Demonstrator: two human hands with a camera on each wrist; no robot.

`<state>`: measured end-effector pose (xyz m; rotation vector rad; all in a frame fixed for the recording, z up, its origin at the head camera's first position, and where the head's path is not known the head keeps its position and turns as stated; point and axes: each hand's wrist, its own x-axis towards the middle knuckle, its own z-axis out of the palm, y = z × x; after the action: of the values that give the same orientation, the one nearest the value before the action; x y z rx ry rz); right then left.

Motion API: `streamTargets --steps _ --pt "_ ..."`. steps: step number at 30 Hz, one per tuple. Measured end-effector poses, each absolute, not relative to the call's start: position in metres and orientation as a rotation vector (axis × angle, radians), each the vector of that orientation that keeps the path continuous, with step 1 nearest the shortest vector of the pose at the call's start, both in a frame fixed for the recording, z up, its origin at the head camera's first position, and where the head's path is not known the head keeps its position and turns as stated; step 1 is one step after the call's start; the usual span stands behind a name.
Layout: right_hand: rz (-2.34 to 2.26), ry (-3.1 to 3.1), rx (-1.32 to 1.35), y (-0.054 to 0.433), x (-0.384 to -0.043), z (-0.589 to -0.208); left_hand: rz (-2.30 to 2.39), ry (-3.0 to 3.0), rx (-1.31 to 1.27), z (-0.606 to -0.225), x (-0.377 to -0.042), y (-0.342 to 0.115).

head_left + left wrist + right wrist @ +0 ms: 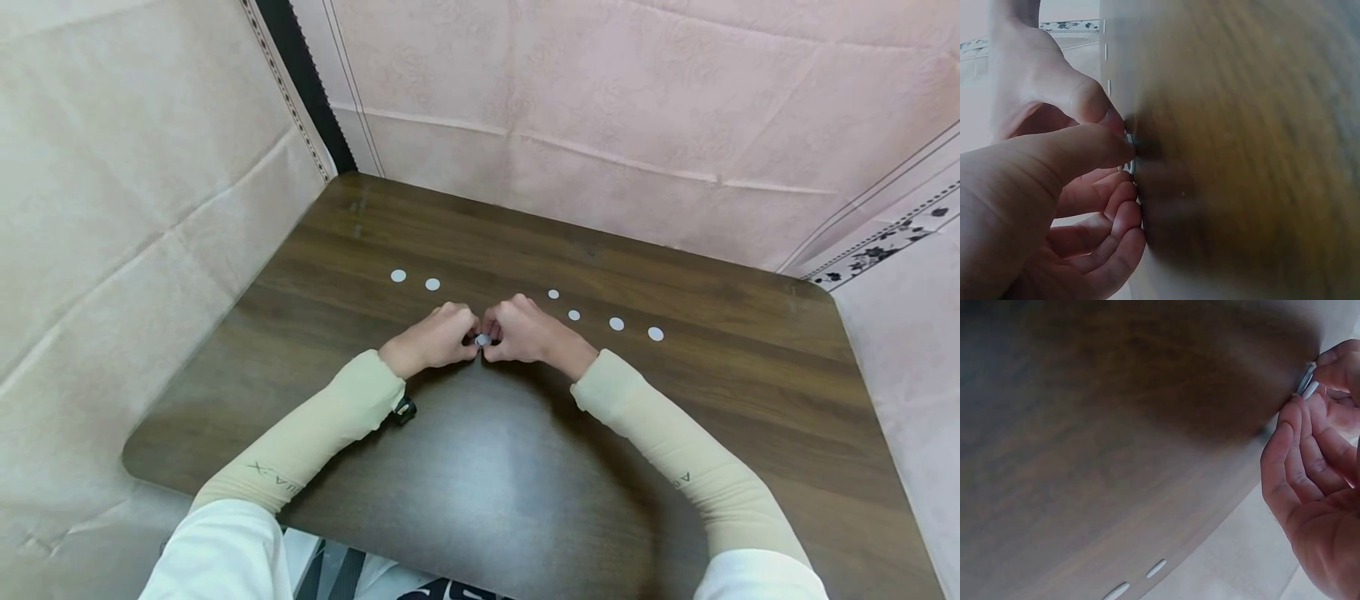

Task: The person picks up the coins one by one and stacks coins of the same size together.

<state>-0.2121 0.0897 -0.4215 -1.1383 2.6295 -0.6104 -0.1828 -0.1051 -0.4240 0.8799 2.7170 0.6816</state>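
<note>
At the middle of the table, in the head view, my left hand (442,337) and my right hand (522,331) meet fingertip to fingertip. Between them a small white disc (482,340) shows, pinched from both sides close to the tabletop. The right wrist view shows a white disc (1310,390) beside a grey-edged disc (1304,377) among the fingertips. Seen from the left wrist, a thin disc edge (1131,153) sticks out beside the thumb. Fingers cover most of these pieces, so how they touch each other cannot be told.
Two white discs lie left of the hands, the outer disc (398,276) and the inner disc (432,284). Several more lie to the right, among them a smaller disc (553,294) and a larger disc (656,334). Pale cloth (600,125) hangs behind the brown table (480,492).
</note>
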Motion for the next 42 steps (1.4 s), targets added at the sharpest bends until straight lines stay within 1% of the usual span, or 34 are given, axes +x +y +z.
streamTargets --steps 6,28,42 --pt "-0.608 2.598 -1.118 0.0895 -0.2122 -0.4195 0.673 2.719 0.864 -0.4238 -0.1826 -0.1059" --pt "-0.617 2.595 -1.192 0.0938 -0.2114 -0.4183 0.653 2.723 0.839 -0.4231 -0.1830 -0.1052" --pt "-0.654 2.588 -1.182 0.0949 -0.2125 -0.4205 0.669 2.707 0.810 -0.4236 -0.1855 -0.1058"
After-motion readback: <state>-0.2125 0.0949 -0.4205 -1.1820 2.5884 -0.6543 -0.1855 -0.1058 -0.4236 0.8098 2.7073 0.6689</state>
